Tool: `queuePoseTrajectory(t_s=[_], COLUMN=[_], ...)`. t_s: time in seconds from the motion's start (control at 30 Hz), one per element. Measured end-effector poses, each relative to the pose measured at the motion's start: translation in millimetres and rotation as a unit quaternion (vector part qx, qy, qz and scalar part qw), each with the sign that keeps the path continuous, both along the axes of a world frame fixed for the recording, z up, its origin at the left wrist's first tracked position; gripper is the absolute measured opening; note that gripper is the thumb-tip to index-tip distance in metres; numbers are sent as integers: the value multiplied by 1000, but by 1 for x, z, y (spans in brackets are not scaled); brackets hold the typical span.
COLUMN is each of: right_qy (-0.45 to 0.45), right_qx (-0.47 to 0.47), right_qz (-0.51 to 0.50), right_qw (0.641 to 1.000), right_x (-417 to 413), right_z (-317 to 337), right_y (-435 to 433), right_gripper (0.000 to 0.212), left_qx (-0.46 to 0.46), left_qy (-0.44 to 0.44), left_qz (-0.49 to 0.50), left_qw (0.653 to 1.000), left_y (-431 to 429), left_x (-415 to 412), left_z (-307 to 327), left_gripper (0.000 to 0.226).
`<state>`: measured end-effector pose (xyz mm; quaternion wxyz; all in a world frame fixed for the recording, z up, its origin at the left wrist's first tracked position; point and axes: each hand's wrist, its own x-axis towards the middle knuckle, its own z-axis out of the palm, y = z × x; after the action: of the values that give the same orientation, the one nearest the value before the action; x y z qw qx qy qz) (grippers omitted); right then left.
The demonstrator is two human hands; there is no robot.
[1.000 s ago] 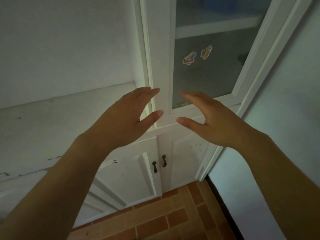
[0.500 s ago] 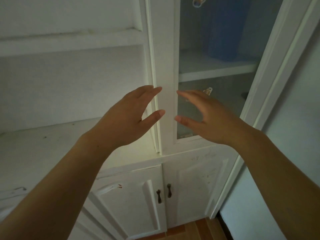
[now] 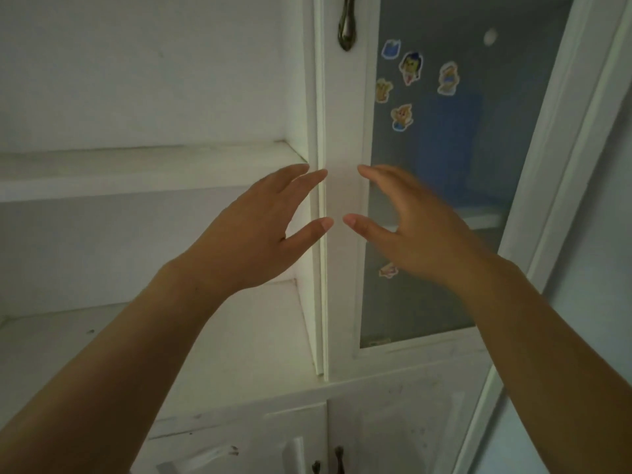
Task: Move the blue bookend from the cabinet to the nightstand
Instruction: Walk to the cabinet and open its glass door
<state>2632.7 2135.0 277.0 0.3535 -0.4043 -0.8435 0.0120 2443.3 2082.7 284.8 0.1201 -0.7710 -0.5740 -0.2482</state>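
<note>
Because the glass door (image 3: 444, 206) of the white cabinet (image 3: 342, 268) is shut, the blue bookend (image 3: 465, 155) cannot be reached yet; it shows only as a blurred blue shape behind the frosted pane, standing on the inner shelf (image 3: 478, 215) above and to the right of the hands. The left hand (image 3: 253, 234) is raised in front of the door's left edge with fingers spread wide, holding nothing. The right hand (image 3: 417, 227) is raised in front of the lower glass, likewise spread and empty. The door handle (image 3: 347, 25) sits well above both hands, near the top of the view. Likely faults from here: pressing or pulling on the pane instead of the handle could stress the glass or smear the stickers (image 3: 410, 68); swinging the door open with the left hand in its path could strike that hand or pinch fingers at the frame. The bookend's exact outline and footing cannot be read through the glass, so a blind reach could tip it off the shelf. The nightstand is not in view.
</note>
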Motion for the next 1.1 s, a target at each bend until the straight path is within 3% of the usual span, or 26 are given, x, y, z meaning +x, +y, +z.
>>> queuePoseTrajectory(t_s=[0.6,1.1], right_qy=[37,27], right_qx=[126,203], right_qz=[-7,-8], right_qw=[991,979], right_x=[-14,-11], right_z=[98,156], right_y=[18,32], right_gripper=[61,65], left_qx=[119,268], left_qy=[26,18], left_qz=[-24,-40], left_qw=[992,962], left_y=[43,78], left_x=[-19,-34], left_z=[81,144], left_gripper=[68,67])
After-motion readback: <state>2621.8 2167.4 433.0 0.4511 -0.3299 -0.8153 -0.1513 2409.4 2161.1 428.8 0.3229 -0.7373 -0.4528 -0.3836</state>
